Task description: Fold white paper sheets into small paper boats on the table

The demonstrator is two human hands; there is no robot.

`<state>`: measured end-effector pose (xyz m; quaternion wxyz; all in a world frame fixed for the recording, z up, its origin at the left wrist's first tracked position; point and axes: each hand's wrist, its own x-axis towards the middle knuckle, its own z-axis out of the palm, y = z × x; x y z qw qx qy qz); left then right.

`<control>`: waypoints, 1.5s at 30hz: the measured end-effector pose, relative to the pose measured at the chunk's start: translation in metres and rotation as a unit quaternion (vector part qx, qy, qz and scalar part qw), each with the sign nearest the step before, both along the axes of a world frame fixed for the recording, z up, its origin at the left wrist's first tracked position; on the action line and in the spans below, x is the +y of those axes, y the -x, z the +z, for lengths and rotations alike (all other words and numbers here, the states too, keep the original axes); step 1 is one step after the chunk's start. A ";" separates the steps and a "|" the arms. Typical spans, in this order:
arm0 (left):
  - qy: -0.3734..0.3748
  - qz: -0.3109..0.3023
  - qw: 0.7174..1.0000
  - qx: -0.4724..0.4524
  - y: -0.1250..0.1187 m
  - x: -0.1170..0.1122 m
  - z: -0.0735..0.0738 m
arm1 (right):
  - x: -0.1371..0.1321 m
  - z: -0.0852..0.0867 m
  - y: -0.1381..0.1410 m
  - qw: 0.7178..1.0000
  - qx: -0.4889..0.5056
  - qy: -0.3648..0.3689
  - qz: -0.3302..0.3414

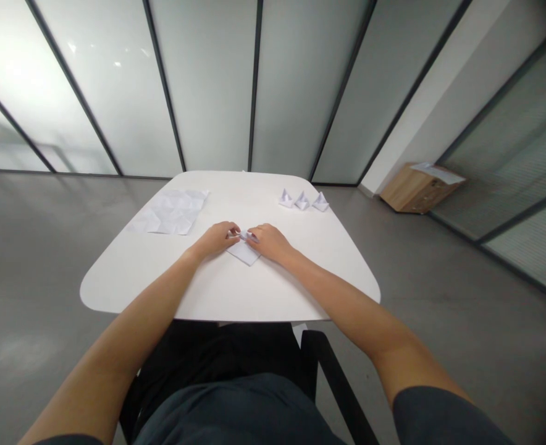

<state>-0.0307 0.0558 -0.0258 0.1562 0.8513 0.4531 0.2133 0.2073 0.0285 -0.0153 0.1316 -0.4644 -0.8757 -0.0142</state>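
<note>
A partly folded sheet of white paper (245, 252) lies on the white table in front of me, one corner pointing toward me. My left hand (218, 237) pinches its far left edge between thumb and fingers. On the far right edge, my right hand (269, 241) is closed with the fingers curled over the paper. Between the two hands the paper's upper edge is raised in a fold. The fingertips partly cover this fold, so its exact shape is hard to make out.
Several creased white sheets (173, 211) lie flat at the table's left. Three folded paper boats (302, 201) stand in a row at the back right. A black chair armrest (333, 377) is below the front edge of the table (254, 303). A wooden cabinet (414, 188) stands by the wall.
</note>
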 end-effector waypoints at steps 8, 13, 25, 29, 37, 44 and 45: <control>-0.015 -0.017 0.999 0.031 0.001 0.000 0.000 | -0.004 0.004 0.000 0.999 0.035 0.014 -0.038; -0.032 -0.013 0.998 0.060 -0.005 -0.007 0.003 | -0.003 0.004 0.001 0.994 0.073 0.019 -0.076; -0.067 0.023 0.988 0.136 -0.018 -0.025 0.012 | 0.006 0.001 -0.004 0.979 0.168 0.048 -0.109; -0.077 0.019 0.986 0.147 -0.017 -0.025 0.012 | 0.005 0.003 -0.004 0.977 0.171 0.052 -0.116; -0.108 -0.042 0.987 0.116 -0.014 -0.016 0.008 | 0.006 0.002 -0.004 0.974 0.182 0.056 -0.119; -0.106 -0.049 0.986 0.122 -0.016 -0.017 0.005 | 0.007 0.001 -0.004 0.975 0.185 0.053 -0.110; -0.107 -0.048 0.985 0.126 -0.016 -0.017 0.004 | 0.006 0.002 -0.004 0.975 0.184 0.053 -0.111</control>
